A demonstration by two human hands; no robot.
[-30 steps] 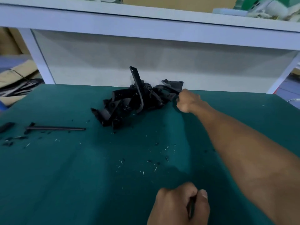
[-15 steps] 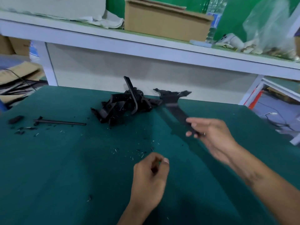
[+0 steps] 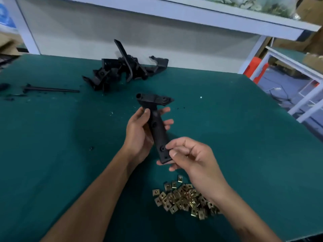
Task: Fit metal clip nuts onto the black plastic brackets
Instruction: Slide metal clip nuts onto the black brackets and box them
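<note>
Centrally, bracket gripped, right hand pinching its edge

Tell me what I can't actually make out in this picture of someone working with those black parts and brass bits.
- Head view: whether the right hand pinches a clip nut; its curled fingertips hide the spot at the held bracket.
- The bracket's underside, covered by the left hand.
- How many brackets are in the pile; they overlap.
- Part of the clip nuts, hidden under the right forearm.
- Items on the shelf, blurred and cut off by the top edge.
</note>
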